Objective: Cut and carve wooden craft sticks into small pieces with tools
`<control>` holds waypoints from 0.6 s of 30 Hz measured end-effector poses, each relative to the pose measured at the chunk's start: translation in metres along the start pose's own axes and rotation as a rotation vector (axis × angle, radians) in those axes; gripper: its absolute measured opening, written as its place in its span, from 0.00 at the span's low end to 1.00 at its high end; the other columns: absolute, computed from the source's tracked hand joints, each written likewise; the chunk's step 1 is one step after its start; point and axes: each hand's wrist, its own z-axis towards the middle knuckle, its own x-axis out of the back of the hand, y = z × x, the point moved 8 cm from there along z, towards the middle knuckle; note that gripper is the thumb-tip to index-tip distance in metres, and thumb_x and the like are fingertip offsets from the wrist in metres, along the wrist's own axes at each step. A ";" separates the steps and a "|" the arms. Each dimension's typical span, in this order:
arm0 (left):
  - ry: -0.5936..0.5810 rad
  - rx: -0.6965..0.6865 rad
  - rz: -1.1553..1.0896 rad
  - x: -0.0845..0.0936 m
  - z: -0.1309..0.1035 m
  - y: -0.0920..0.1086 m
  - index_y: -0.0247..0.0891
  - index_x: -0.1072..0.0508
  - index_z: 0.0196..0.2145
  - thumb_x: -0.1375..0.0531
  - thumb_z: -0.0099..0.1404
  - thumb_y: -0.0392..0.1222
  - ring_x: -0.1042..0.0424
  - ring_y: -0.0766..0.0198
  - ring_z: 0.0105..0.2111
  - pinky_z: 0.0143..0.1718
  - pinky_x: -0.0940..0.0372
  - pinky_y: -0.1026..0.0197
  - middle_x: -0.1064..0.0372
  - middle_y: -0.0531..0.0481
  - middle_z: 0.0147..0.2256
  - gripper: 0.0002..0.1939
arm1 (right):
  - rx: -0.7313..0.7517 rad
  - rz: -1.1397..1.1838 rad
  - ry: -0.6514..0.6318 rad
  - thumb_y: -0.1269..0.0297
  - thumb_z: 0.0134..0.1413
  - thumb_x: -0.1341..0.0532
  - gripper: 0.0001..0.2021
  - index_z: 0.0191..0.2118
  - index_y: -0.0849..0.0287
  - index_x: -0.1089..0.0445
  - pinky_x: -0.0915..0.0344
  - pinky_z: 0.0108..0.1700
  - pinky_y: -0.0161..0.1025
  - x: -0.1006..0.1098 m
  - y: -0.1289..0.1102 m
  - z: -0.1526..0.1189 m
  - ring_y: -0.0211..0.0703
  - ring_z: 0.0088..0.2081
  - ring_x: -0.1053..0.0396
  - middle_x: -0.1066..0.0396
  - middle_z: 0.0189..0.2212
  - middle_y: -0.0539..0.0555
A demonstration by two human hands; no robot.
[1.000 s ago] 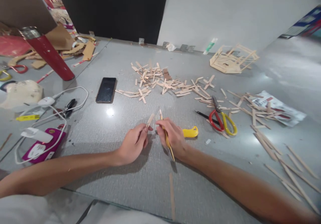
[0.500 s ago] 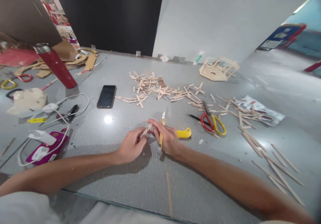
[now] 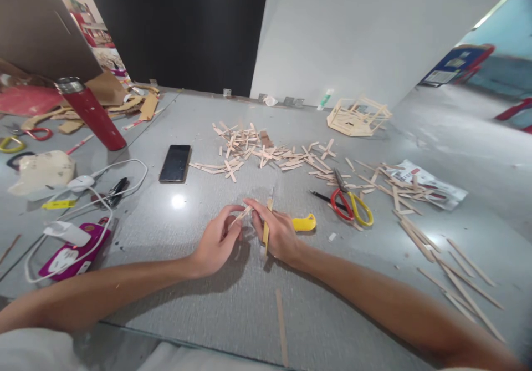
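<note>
My left hand pinches a short wooden stick piece between thumb and fingers. Across from it, my right hand is closed around a yellow craft knife, its blade pointing away from me; the right fingertips touch the far end of the stick piece. Just right of that hand lies a yellow-handled tool, partly hidden. A single long stick rests on the table near the front edge. Beyond the hands, many cut stick pieces are heaped.
Scissors and a black pen lie right of the hands, near loose sticks and a plastic packet. A phone, red bottle, cables and a purple power strip are left. A stick frame stands behind.
The view has shifted slightly. My left fingers have opened out a little around the stick piece, and the knife has tilted slightly in my right hand.
</note>
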 end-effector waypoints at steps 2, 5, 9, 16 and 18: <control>0.006 -0.003 0.023 0.000 0.001 0.000 0.36 0.35 0.53 0.50 0.74 0.49 0.41 0.70 0.20 0.23 0.44 0.67 0.37 0.56 0.24 0.17 | 0.010 0.011 -0.013 0.67 0.71 0.53 0.19 0.61 0.60 0.34 0.32 0.32 0.33 0.000 -0.001 0.000 0.37 0.26 0.27 0.22 0.30 0.52; 0.005 0.000 0.066 0.000 0.001 0.000 0.36 0.34 0.51 0.51 0.75 0.49 0.41 0.69 0.20 0.23 0.44 0.66 0.36 0.55 0.24 0.16 | 0.018 0.022 -0.023 0.68 0.71 0.53 0.20 0.61 0.60 0.35 0.32 0.32 0.33 0.001 -0.002 0.000 0.37 0.27 0.27 0.22 0.30 0.52; -0.003 0.022 0.098 0.000 0.000 -0.002 0.37 0.33 0.48 0.51 0.75 0.50 0.39 0.68 0.21 0.24 0.43 0.66 0.35 0.54 0.25 0.16 | 0.042 0.033 -0.024 0.69 0.70 0.52 0.20 0.62 0.59 0.36 0.32 0.32 0.33 0.002 -0.005 0.001 0.36 0.25 0.29 0.23 0.28 0.51; 0.003 0.036 0.109 0.001 0.000 -0.005 0.37 0.33 0.47 0.51 0.75 0.49 0.39 0.68 0.21 0.25 0.43 0.66 0.35 0.55 0.24 0.14 | 0.048 0.012 0.026 0.72 0.67 0.48 0.18 0.59 0.60 0.34 0.32 0.32 0.34 0.002 -0.004 -0.001 0.36 0.24 0.29 0.22 0.29 0.51; 0.000 0.044 0.107 0.000 0.000 -0.005 0.37 0.33 0.47 0.51 0.75 0.49 0.39 0.68 0.21 0.25 0.43 0.66 0.36 0.56 0.24 0.14 | 0.047 0.010 0.025 0.72 0.67 0.48 0.19 0.60 0.59 0.34 0.32 0.32 0.34 0.001 -0.004 -0.001 0.36 0.24 0.29 0.22 0.30 0.51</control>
